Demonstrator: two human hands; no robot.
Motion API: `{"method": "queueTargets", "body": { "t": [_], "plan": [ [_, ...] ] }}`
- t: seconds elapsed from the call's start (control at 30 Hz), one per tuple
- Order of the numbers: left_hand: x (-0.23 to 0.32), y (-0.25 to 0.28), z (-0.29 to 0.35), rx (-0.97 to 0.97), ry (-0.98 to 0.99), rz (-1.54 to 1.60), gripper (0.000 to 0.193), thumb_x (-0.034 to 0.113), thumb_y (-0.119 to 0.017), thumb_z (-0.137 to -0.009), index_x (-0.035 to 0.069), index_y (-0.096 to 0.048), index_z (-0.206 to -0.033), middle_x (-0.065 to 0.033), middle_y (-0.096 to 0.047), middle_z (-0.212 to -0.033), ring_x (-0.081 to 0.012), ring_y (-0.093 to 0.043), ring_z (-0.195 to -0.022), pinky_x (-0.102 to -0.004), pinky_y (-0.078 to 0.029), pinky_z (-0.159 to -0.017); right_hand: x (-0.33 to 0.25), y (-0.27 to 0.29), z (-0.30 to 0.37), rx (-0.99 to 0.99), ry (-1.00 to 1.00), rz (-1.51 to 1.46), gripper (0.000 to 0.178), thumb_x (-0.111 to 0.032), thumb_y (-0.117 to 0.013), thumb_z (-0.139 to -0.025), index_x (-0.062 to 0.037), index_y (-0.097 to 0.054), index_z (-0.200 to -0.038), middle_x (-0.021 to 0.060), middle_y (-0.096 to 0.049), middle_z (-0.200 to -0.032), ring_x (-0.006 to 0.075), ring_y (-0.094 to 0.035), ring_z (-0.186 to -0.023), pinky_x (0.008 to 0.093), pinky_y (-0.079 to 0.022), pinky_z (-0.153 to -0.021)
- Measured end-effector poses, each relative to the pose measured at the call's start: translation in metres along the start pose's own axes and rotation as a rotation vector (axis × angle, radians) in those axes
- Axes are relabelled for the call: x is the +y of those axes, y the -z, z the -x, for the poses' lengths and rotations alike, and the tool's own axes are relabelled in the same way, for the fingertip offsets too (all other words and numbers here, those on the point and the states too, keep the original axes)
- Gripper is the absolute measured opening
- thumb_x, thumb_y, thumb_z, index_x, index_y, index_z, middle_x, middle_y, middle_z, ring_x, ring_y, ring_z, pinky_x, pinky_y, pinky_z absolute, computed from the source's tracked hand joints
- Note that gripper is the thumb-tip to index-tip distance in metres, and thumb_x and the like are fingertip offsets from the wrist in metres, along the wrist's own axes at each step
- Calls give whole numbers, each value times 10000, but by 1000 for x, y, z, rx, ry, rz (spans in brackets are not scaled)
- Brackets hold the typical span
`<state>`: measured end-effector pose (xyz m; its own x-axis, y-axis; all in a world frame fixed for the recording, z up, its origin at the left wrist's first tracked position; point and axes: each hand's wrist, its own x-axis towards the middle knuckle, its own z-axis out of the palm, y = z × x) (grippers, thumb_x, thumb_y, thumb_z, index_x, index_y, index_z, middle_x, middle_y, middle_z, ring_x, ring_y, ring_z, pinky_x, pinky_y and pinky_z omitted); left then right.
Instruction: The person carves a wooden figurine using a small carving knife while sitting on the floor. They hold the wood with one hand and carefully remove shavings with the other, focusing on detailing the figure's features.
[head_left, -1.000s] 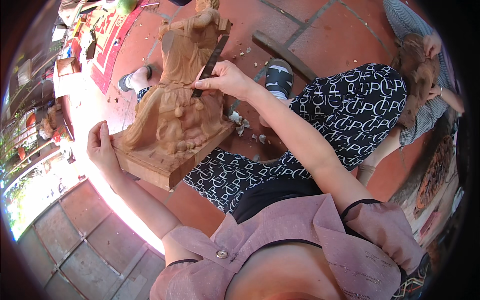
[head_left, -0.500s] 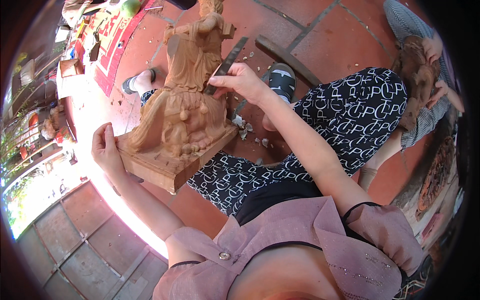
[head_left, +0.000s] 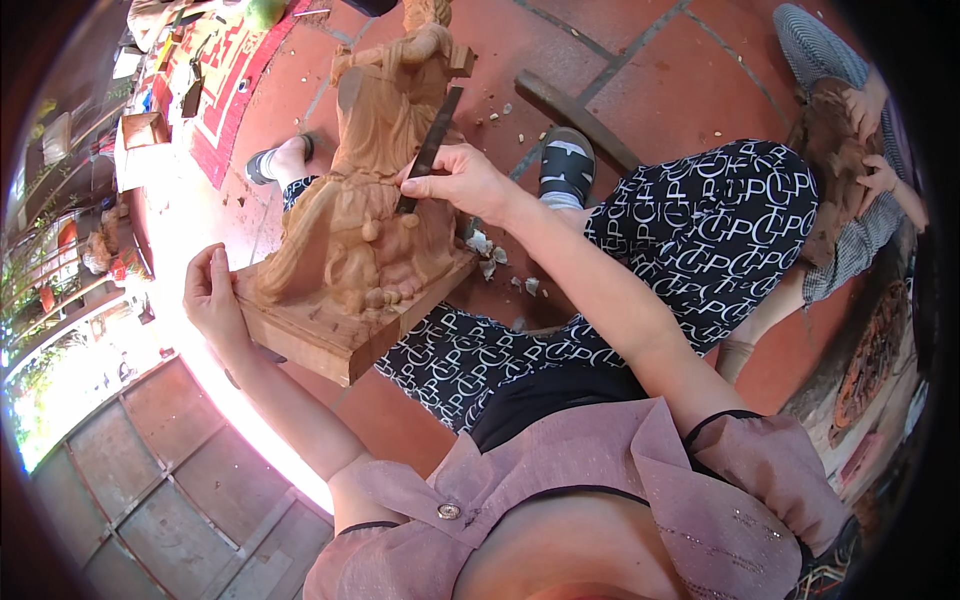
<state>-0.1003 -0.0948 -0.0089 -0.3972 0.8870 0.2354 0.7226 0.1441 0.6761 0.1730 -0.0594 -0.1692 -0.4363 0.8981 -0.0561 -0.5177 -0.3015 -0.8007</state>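
Note:
A carved wooden statue (head_left: 350, 230) of a robed figure stands on a thick square wooden base, tilted in front of my lap. My left hand (head_left: 212, 295) grips the left corner of that base, fingers pressed against its edge. Between the thumb and fingers of my right hand (head_left: 462, 183) is a dark flat blade (head_left: 437, 135), held slanting. Its lower end touches or nearly touches the carved folds at the statue's middle; exact contact cannot be made out. The statue's far side is hidden.
At the right, another person's hands (head_left: 868, 110) hold a dark wooden carving (head_left: 828, 165). A wooden bar (head_left: 575, 118) lies on the red tiles beyond my sandalled foot (head_left: 567, 170). Pale scraps (head_left: 487, 255) lie beside the base. A red patterned mat (head_left: 225, 100) is at the far left.
My right hand and the blade have shifted left and slightly down, across the statue's middle. My left hand stays on the base. The other person's hands moved a little.

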Motion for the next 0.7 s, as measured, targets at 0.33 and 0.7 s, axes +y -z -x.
{"method": "queueTargets", "body": {
  "t": [0.33, 0.7],
  "plan": [
    [1, 0, -1, 7, -16, -1, 134, 143, -601, -860, 29, -644, -916, 30, -571, -752, -28, -439, -606, -168, -362, -533, 10, 7, -8, 3, -7, -73, 106, -133, -615, -844, -29, -628, -861, 29, -632, -825, 87, -605, -755, 215, -506, -648],
    [2, -4, 2, 11, -25, 39, 135, 138, -599, -860, 25, -643, -917, 28, -577, -765, -29, -442, -612, -170, -363, -534, 11, -2, -11, 358, 63, 65, 167, -194, -636, -834, -35, -613, -788, 38, -634, -734, 88, -583, -613, 236, -488, -560]
  ]
}}
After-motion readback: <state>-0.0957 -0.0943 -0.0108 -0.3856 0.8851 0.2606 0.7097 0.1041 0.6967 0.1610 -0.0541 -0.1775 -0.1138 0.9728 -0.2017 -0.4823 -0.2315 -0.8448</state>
